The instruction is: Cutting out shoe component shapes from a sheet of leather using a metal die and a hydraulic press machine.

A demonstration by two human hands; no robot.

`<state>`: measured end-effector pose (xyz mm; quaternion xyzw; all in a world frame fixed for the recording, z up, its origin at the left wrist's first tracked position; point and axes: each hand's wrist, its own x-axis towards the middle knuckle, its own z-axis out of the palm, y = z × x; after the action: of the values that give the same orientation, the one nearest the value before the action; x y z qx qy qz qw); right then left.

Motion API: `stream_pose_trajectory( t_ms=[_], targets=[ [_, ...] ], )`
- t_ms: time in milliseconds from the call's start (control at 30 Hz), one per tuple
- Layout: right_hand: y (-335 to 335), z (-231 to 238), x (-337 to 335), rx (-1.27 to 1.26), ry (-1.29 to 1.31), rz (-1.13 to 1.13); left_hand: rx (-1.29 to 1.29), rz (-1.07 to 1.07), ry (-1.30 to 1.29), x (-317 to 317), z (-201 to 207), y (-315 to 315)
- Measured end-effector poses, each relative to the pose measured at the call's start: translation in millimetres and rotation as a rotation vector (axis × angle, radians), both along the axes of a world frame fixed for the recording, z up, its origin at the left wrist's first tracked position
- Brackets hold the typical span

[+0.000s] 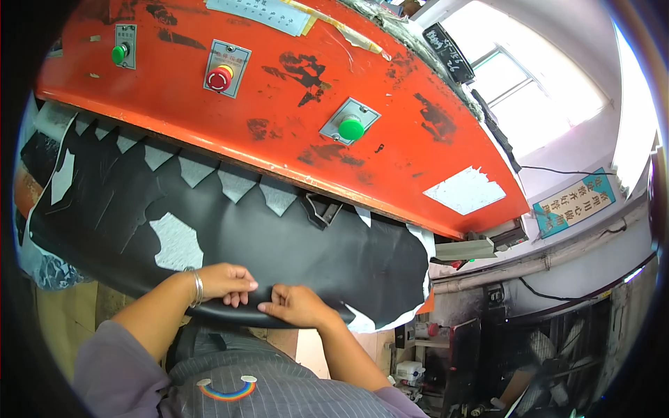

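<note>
A large black leather-like sheet (230,237) with a pale underside lies across the machine bed and curves down over the near edge. Pale gaps (178,242) show where shapes are cut out of it. Over its near edge, my left hand (226,281) is closed with fingers curled, a bracelet on the wrist; what its fingers hold, if anything, is hidden. Just to its right, my right hand (298,305) is closed at the folded near edge of the sheet. A dark metal cutting die (322,210) rests on the sheet, close under the machine's beam.
An orange press beam (279,90) spans the far side, low above the sheet. It carries a red stop button (219,78) and green buttons (351,127). A pale metal ledge (463,249) sticks out at the right. Shelves with clutter (425,348) stand lower right.
</note>
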<state>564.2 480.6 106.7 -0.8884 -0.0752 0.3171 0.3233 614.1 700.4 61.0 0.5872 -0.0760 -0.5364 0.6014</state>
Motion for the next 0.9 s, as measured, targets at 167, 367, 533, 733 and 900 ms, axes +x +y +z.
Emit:
stream_pose_trajectory(
  t_ms=[167,367,533,733,900],
  targets=[
    [-23,-5,-16,0.101,-0.244,-0.100,-0.133,0.084,0.259,-39,2,-3],
    [-37,6,38,-0.480,-0.772,-0.380,-0.411,0.555,0.286,-42,-2,-69],
    [-61,1,20,-0.415,-0.636,-0.378,-0.259,0.717,0.086,-45,8,-126],
    [-97,-21,-85,0.609,-0.305,-0.434,-0.241,0.469,-0.073,-95,-7,-150],
    [-98,-5,-144,1.026,0.166,-0.460,0.003,0.510,-0.235,-158,-8,-109]
  ],
)
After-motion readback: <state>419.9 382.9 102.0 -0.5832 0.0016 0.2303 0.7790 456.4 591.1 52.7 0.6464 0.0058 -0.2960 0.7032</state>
